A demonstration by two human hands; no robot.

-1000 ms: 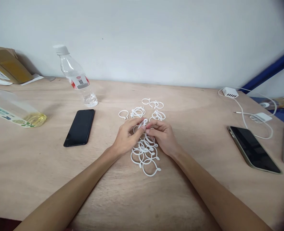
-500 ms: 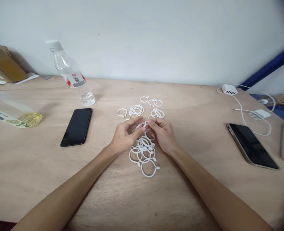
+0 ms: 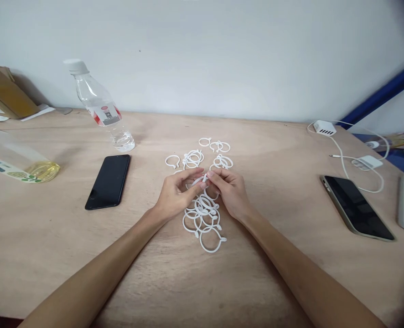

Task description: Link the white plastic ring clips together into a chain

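Note:
Between my left hand (image 3: 178, 191) and my right hand (image 3: 230, 190) is a white plastic ring (image 3: 197, 181) with a small clasp-like tab. My left thumb and fingers pinch the ring, and my right thumb and forefinger grip it near its tab. Below and partly behind the hands lies a heap of similar white rings (image 3: 204, 207), overlapping one another. One ring (image 3: 211, 251) lies at the near end of the heap. Beyond my fingers are several more rings, among them a cluster (image 3: 193, 158) and a single ring (image 3: 172, 161) on the left.
A dark phone (image 3: 108, 181) and a water bottle (image 3: 102, 107) are to the left, with a bottle of yellow liquid (image 3: 43, 171) further out. Rightward lie another phone (image 3: 357, 207), a white charger (image 3: 325, 128) with cables and an adapter (image 3: 368, 162). A cardboard box (image 3: 10, 93) sits at the back left.
The ring in my fingers has tilted slightly, its tab shifting a little down and left. Both hands keep nearly the same pose. The whole view has shifted very slightly.

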